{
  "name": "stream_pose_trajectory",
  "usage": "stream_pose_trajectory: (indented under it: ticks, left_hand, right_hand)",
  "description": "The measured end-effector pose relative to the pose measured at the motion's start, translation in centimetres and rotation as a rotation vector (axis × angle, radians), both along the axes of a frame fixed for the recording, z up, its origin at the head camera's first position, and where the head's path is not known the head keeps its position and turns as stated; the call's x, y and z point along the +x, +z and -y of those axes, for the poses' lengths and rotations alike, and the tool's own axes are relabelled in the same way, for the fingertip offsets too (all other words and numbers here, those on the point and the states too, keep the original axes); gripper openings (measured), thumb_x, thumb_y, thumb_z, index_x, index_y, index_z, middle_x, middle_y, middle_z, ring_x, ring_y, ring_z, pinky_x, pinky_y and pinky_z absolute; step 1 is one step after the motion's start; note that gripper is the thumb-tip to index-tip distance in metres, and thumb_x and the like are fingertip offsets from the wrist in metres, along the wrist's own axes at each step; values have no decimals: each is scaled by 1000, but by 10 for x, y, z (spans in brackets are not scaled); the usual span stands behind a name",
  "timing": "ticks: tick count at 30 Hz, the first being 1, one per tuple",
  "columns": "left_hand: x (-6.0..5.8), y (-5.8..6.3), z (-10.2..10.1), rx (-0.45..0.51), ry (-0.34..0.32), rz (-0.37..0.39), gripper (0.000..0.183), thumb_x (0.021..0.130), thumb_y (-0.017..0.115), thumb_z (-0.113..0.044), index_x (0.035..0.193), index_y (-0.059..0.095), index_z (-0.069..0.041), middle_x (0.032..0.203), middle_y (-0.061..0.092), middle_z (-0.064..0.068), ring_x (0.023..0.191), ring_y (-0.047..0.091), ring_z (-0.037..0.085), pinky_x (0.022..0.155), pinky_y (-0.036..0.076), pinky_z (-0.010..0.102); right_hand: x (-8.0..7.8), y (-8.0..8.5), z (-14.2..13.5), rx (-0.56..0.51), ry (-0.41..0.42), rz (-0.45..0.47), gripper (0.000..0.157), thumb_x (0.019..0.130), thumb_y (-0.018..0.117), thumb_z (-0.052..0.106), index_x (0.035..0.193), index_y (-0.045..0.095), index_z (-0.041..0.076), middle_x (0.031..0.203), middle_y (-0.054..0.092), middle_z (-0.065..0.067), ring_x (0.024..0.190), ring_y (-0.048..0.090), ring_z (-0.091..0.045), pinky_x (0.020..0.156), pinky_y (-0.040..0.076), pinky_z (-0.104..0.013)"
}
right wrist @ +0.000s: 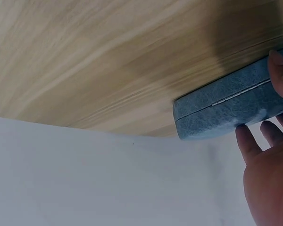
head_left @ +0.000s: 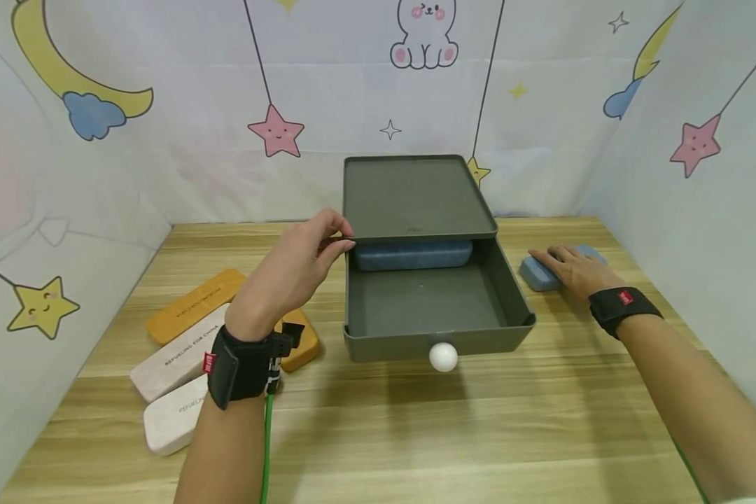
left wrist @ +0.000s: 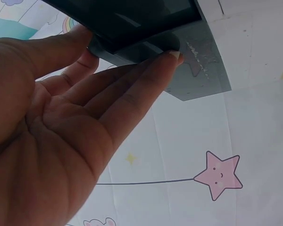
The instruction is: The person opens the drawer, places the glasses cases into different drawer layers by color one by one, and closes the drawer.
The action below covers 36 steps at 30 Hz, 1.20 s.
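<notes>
A dark grey drawer box (head_left: 416,196) stands mid-table with its white-knobbed drawer (head_left: 441,343) pulled out. Between thumb and fingers, my left hand (head_left: 296,262) pinches the box's left edge, near the front corner of its top. In the left wrist view the fingers reach along the dark grey box (left wrist: 146,47). One blue case (head_left: 416,256) lies at the back of the drawer, partly under the top. To the right, my right hand (head_left: 573,269) grips a second blue case (head_left: 538,274) on the table. Its hinge seam shows on this case (right wrist: 226,103) in the right wrist view.
Left of the drawer box lie an orange case (head_left: 195,304), a white case (head_left: 179,350) lettered "REFUELING FOR CHINA", another white case (head_left: 170,420) and an orange one (head_left: 305,343) partly behind the left wrist. Printed cloth walls (head_left: 214,175) border the wooden table (head_left: 384,434).
</notes>
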<state>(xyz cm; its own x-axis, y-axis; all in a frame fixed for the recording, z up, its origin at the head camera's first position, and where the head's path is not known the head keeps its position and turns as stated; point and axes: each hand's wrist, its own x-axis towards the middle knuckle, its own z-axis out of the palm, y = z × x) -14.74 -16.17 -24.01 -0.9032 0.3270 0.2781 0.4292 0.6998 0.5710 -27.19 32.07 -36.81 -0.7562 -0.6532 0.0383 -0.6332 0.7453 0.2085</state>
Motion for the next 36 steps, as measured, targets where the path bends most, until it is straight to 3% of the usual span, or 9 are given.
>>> stream_pose_trajectory:
  ticks: [5, 14, 27, 36]
  left_hand:
    - [0, 0, 0, -1, -2, -5, 17, 101, 48, -27, 112, 52, -14, 89, 58, 1, 66, 44, 18, 63, 40, 34]
    - [0, -1, 0, 6, 0, 2, 17, 101, 48, -27, 112, 52, -14, 90, 58, 1, 67, 45, 18, 64, 40, 34]
    - [0, 0, 0, 15, -1, 3, 16, 101, 49, -27, 111, 52, -15, 98, 60, 0, 72, 47, 17, 66, 41, 34]
    - [0, 0, 0, 11, -3, -1, 15, 101, 48, -26, 111, 51, -15, 97, 60, 0, 68, 45, 18, 64, 40, 34]
  right_hand:
    - [-2, -2, -4, -17, 20, 17, 80, 83, 60, -18, 149, 22, 7, 130, 39, -32, 109, 45, -51, 80, 46, -62]
    - [-2, -2, -9, -45, 88, 1, 84, 83, 66, -10, 151, 21, 9, 126, 41, -31, 102, 51, -50, 74, 49, -60]
    - [8, 14, 3, 47, -44, 26, 88, 82, 75, 14, 152, 22, 14, 127, 43, -25, 110, 48, -41, 76, 45, -60]
    - [16, 26, 12, 29, -11, 16, 82, 82, 75, 15, 150, 29, 10, 125, 43, -25, 109, 47, -41, 77, 43, -60]
